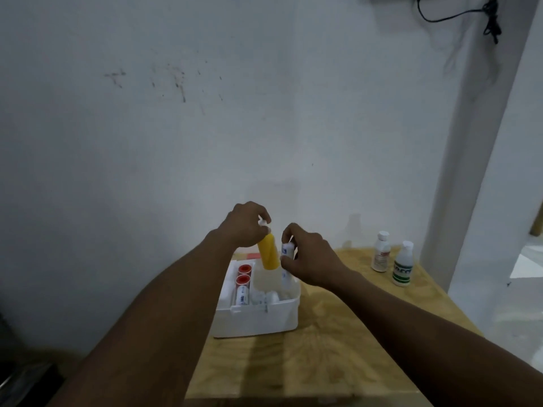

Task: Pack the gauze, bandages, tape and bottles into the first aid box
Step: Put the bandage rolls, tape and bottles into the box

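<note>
A white first aid box [258, 318] stands open on the wooden table [308, 362]. Inside lie two red-capped tape rolls [243, 274], a labelled white roll [241, 296] and white gauze bundles [266, 298]. My left hand [245, 224] grips the white cap of a yellow bottle [269, 252], held tilted above the box's back part. My right hand [305, 254] pinches a small white bottle with a blue label [286, 249], just right of the yellow one, over the box's right side.
Two white bottles stand on the table at the back right: one with a red label [381, 252], one with a green label [403, 264]. A white wall rises right behind the table. The table's left edge drops to a dark floor.
</note>
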A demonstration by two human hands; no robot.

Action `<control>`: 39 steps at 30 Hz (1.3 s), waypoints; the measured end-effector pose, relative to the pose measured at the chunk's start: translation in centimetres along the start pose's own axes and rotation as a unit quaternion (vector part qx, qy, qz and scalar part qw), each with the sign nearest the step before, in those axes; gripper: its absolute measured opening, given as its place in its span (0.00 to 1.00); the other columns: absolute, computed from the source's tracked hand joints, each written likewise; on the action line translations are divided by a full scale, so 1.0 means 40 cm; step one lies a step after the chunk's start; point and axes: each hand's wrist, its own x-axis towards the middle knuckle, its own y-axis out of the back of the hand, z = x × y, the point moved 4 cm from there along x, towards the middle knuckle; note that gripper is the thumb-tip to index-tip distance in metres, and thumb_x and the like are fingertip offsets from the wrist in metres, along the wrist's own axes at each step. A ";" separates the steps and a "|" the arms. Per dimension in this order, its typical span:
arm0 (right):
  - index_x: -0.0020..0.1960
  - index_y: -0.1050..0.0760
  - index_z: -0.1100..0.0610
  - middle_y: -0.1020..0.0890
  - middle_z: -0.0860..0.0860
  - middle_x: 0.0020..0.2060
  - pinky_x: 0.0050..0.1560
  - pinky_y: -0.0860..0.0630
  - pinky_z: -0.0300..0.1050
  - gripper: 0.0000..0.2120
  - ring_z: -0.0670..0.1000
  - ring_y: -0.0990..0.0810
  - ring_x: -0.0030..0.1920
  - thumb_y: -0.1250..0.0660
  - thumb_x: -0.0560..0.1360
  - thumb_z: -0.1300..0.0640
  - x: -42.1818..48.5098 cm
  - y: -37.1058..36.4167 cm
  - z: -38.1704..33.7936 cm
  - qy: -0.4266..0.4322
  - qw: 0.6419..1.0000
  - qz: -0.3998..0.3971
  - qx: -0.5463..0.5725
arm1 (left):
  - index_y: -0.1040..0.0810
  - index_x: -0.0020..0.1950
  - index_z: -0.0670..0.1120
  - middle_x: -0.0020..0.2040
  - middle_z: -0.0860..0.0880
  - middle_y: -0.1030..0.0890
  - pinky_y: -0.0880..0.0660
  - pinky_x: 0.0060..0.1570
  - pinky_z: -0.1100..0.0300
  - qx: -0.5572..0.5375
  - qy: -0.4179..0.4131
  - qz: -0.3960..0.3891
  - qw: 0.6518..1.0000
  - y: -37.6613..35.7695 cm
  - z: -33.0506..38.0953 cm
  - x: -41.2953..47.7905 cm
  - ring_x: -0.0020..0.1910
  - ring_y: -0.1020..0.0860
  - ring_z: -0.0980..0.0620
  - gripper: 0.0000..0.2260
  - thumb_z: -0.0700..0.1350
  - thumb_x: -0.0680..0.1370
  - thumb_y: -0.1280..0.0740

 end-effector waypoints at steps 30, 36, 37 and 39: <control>0.46 0.20 0.47 0.16 0.43 0.45 0.57 0.24 0.55 0.07 0.46 0.19 0.50 0.33 0.68 0.49 -0.053 -0.081 0.044 -0.024 0.985 -0.165 -0.038 | 0.15 0.54 0.43 0.46 0.45 0.13 0.16 0.48 0.53 -0.057 0.069 -0.270 0.959 -0.154 -0.044 -0.076 0.39 0.13 0.51 0.10 0.41 0.73 0.23; 0.50 0.22 0.48 0.17 0.44 0.47 0.58 0.24 0.55 0.13 0.48 0.19 0.51 0.33 0.67 0.48 -0.051 -0.084 0.053 -0.042 0.985 -0.167 -0.025 | 0.15 0.53 0.42 0.46 0.46 0.14 0.16 0.48 0.53 -0.087 0.098 -0.285 0.949 -0.147 -0.038 -0.082 0.44 0.13 0.47 0.07 0.40 0.75 0.25; 0.50 0.22 0.48 0.17 0.44 0.47 0.58 0.24 0.55 0.13 0.48 0.19 0.51 0.33 0.67 0.48 -0.051 -0.083 0.054 -0.042 0.985 -0.166 -0.024 | 0.15 0.53 0.42 0.47 0.45 0.14 0.16 0.48 0.53 -0.092 0.103 -0.285 0.949 -0.147 -0.036 -0.081 0.44 0.13 0.46 0.07 0.40 0.76 0.26; 0.51 0.22 0.48 0.17 0.44 0.47 0.58 0.24 0.55 0.13 0.48 0.19 0.51 0.33 0.67 0.48 -0.051 -0.082 0.054 -0.042 0.985 -0.163 -0.022 | 0.15 0.55 0.41 0.50 0.42 0.14 0.16 0.49 0.50 -0.092 0.110 -0.282 0.949 -0.149 -0.032 -0.079 0.44 0.13 0.45 0.09 0.40 0.76 0.28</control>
